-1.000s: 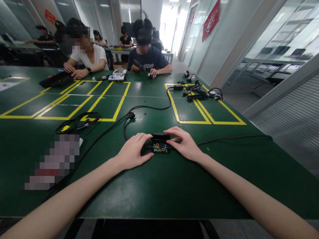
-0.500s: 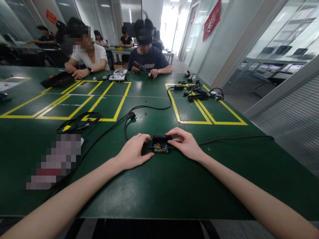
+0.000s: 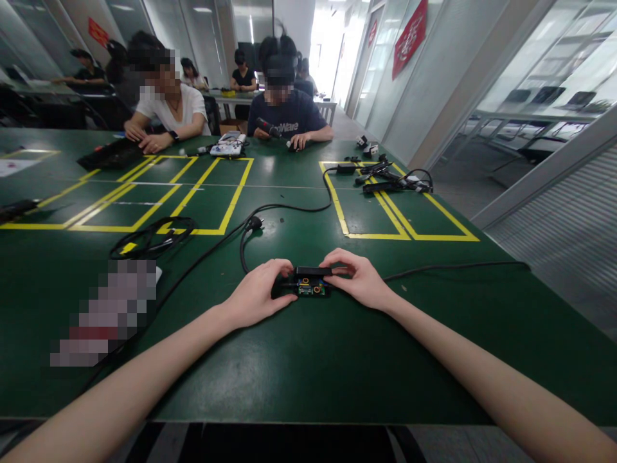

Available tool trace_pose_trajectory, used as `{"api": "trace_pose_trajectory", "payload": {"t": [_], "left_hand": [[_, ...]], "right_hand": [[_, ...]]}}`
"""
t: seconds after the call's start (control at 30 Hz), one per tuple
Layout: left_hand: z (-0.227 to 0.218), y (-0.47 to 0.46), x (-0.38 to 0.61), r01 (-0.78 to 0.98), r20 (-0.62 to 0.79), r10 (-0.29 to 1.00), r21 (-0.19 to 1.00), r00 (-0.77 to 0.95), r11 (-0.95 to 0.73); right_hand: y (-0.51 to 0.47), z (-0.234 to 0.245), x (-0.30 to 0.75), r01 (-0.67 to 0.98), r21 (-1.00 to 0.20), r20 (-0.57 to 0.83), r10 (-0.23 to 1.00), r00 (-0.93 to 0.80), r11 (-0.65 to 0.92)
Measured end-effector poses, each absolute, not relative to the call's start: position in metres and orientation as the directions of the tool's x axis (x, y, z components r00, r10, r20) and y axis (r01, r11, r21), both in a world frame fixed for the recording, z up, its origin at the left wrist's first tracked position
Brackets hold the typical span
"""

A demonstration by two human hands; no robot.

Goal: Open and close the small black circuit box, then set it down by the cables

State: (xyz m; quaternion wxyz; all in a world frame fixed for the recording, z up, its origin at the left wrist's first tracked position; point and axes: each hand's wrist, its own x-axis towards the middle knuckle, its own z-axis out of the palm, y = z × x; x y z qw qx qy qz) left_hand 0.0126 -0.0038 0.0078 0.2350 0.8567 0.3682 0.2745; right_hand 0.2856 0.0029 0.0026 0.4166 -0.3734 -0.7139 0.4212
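A power adapter (image 3: 308, 288) lies opened on the green table in front of me, its circuit board with copper-coloured coils bare. Its black cover (image 3: 312, 272) leans along the far side of the board, partly over it. My left hand (image 3: 260, 290) curls round the left end, thumb at the near corner and index finger by the cover's left end. On the other side, my right hand (image 3: 359, 278) pinches the cover's right end between thumb and fingers. Black cords run out from both ends; the fingers hide where they enter.
A black plug (image 3: 254, 224) and a coiled cable (image 3: 153, 238) lie beyond my left hand. A blurred-out object (image 3: 116, 302) rests at left. Yellow tape frames (image 3: 380, 237) mark the table; a heap of adapters and cables (image 3: 385, 177) lies far right. Two people sit opposite.
The cover has tilted down a little toward the board. Both hands keep nearly the same place. A dark object has come into view at the far left edge.
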Motion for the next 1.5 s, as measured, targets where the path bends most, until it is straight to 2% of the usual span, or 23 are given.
{"api": "trace_pose_trajectory", "payload": {"t": [0.13,0.5,0.8,0.97,1.17,1.3,1.5], "left_hand": [[0.010,-0.004,0.013,0.475,0.281,0.772,0.655,0.570,-0.588],[0.007,-0.004,0.013,0.494,0.292,0.764,0.620,0.576,-0.610],[0.007,-0.004,0.013,0.505,0.305,0.747,0.583,0.590,-0.637],[0.009,-0.004,0.012,0.516,0.309,0.727,0.540,0.613,-0.665],[0.010,-0.005,0.020,0.523,0.299,0.665,0.435,0.684,-0.733],[0.009,-0.007,0.026,0.567,0.286,0.681,0.389,0.675,-0.726],[0.009,-0.007,0.024,0.573,0.300,0.653,0.316,0.696,-0.756]], "right_hand": [[0.003,0.005,0.287,0.181,-0.908,0.282,0.870,-0.404,0.378],[0.000,0.008,0.288,0.205,-0.838,0.355,0.790,-0.500,0.506],[0.000,0.010,0.291,0.314,-0.682,0.370,0.682,-0.630,0.660],[-0.001,0.010,0.292,0.328,-0.646,0.367,0.657,-0.658,0.689],[0.000,0.008,0.292,0.343,-0.628,0.390,0.664,-0.638,0.698],[-0.001,0.007,0.290,0.361,-0.611,0.403,0.670,-0.623,0.704],[-0.004,0.006,0.285,0.521,-0.386,0.412,0.647,-0.641,0.761]]}}
